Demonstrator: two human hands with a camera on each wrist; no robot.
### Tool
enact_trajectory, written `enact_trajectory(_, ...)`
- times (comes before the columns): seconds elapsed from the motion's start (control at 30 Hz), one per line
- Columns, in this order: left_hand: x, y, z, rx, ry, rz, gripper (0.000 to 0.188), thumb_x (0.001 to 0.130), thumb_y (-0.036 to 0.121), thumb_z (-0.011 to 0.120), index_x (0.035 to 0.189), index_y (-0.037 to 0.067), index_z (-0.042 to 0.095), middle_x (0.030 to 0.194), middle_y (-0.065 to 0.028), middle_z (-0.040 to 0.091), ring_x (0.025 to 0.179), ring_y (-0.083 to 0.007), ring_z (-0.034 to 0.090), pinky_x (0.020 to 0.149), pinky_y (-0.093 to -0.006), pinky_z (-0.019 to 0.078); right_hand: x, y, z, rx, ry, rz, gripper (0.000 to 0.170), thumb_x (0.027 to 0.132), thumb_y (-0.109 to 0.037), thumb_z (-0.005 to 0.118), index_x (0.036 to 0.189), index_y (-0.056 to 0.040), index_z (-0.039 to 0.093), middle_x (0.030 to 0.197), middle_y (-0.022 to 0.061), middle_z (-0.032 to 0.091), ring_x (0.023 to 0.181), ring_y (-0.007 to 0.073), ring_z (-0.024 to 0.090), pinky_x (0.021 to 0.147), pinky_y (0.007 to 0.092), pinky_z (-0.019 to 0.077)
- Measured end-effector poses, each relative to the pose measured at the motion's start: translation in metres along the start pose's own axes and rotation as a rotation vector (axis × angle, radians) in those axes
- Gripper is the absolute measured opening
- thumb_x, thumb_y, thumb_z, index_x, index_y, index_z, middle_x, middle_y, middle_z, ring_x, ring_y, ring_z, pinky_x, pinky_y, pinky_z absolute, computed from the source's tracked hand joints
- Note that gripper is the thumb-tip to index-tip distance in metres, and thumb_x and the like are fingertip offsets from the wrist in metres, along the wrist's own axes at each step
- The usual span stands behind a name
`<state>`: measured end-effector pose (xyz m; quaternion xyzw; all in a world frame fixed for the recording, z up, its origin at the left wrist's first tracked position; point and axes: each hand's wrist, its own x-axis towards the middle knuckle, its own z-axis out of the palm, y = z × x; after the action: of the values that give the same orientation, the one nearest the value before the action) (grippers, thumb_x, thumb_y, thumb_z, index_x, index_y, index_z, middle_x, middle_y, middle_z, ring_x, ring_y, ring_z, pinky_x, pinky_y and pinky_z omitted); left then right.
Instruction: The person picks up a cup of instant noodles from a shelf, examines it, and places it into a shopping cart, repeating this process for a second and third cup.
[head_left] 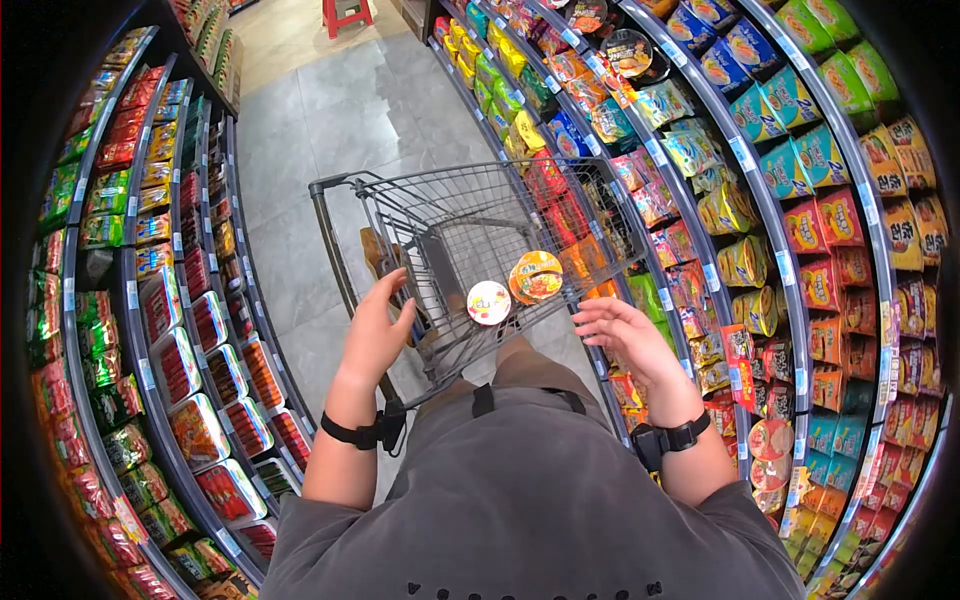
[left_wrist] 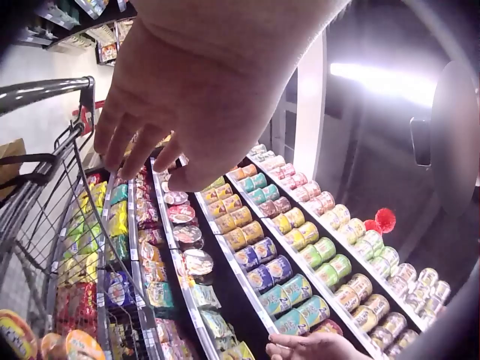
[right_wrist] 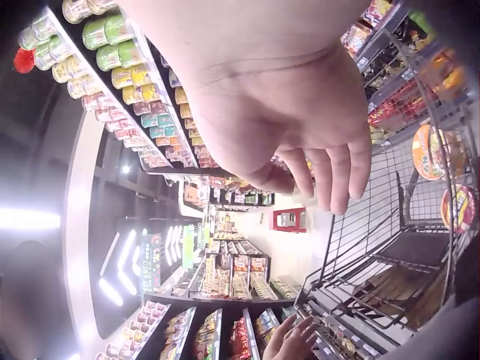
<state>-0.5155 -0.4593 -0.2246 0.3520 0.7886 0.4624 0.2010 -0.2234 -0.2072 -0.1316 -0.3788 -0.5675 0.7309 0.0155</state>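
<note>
Both hands hover near the shopping cart's near end, with nothing in either. My left hand [head_left: 376, 328] is by the cart's left side, its fingers relaxed and pointing forward. My right hand [head_left: 632, 338] hangs to the right of the cart with fingers loosely extended toward the left. Inside the wire shopping cart [head_left: 420, 190] are a round tub with a white lid [head_left: 489, 303] and orange instant noodle bowls [head_left: 537, 276] that overlap in the head view. In the right wrist view, an orange noodle bowl [right_wrist: 433, 151] shows through the mesh beside the right hand's fingertips.
Shelves of bagged noodles [head_left: 790, 165] line the right side close to the cart. Packaged snacks [head_left: 180, 370] fill the left shelves. Grey floor tiles [head_left: 330, 110] run ahead to a red stool [head_left: 346, 15]. Something brown [head_left: 380, 250] sits at the cart's left side.
</note>
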Motion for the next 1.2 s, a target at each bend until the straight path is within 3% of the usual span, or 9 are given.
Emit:
enact_trajectory(0.37, 0.085, -0.016, 0.104, 0.044, -0.153, -0.087, 0.047, 0.092, 0.012, 0.070, 0.137, 0.002, 0.058, 0.128, -0.0206, 0.067, 0.122, -0.0359, 0.064, 0.105, -0.0414, 0.0500, 0.125, 0.031, -0.092, 0.016, 0.045, 0.219, 0.033, 0.102, -0.013, 0.053, 0.132, -0.0029, 0.061, 0.129, 0.0089, 0.066, 0.118, 0.0193, 0.064, 0.098, 0.0339, 0.0509)
enact_trajectory(0.63, 0.137, -0.061, 0.232, 0.065, -0.415, -0.294, 0.046, 0.092, 0.018, 0.068, 0.133, -0.002, 0.060, 0.129, -0.0252, 0.066, 0.123, -0.0406, 0.062, 0.105, -0.0443, 0.0500, 0.244, 0.118, -0.152, 0.025, 0.101, 0.464, 0.031, 0.100, -0.018, 0.062, 0.129, -0.0094, 0.064, 0.130, 0.0040, 0.063, 0.126, 0.0164, 0.055, 0.105, 0.0354, 0.0442)
enact_trajectory(0.83, 0.144, -0.104, 0.318, 0.123, -0.555, -0.358, 0.057, 0.094, 0.021, 0.068, 0.143, -0.003, 0.050, 0.131, -0.0292, 0.064, 0.125, -0.0419, 0.061, 0.105, -0.0454, 0.0502, 0.297, 0.169, -0.155, -0.040, 0.133, 0.705, 0.038, 0.094, -0.022, 0.062, 0.129, -0.0072, 0.065, 0.129, 0.0071, 0.063, 0.128, 0.0189, 0.050, 0.105, 0.0369, 0.0390)
enact_trajectory(0.87, 0.144, -0.108, 0.328, 0.101, -0.553, -0.375, 0.058, 0.094, 0.022, 0.068, 0.143, -0.003, 0.050, 0.129, -0.0293, 0.065, 0.122, -0.0427, 0.063, 0.103, -0.0459, 0.0512, 0.301, 0.191, -0.157, -0.086, 0.132, 0.614, 0.040, 0.092, -0.025, 0.062, 0.127, -0.0054, 0.065, 0.130, 0.0095, 0.063, 0.129, 0.0201, 0.049, 0.104, 0.0373, 0.0389)
enact_trajectory(1.07, 0.141, -0.116, 0.358, 0.063, -0.580, -0.538, 0.058, 0.092, 0.024, 0.070, 0.141, -0.002, 0.052, 0.122, -0.0294, 0.068, 0.115, -0.0429, 0.066, 0.097, -0.0469, 0.0537, 0.310, 0.198, -0.155, -0.120, 0.074, 0.613, 0.035, 0.093, -0.018, 0.060, 0.124, -0.0019, 0.068, 0.120, 0.0109, 0.068, 0.118, 0.0211, 0.058, 0.100, 0.0341, 0.0440)
enact_trajectory(1.2, 0.140, -0.108, 0.347, 0.048, -0.603, -0.487, 0.053, 0.093, 0.025, 0.068, 0.137, -0.002, 0.056, 0.122, -0.0288, 0.069, 0.115, -0.0425, 0.067, 0.098, -0.0467, 0.0538, 0.306, 0.196, -0.152, -0.186, 0.057, 0.566, 0.034, 0.093, -0.015, 0.059, 0.123, -0.0015, 0.069, 0.116, 0.0103, 0.070, 0.111, 0.0209, 0.062, 0.098, 0.0335, 0.0467)
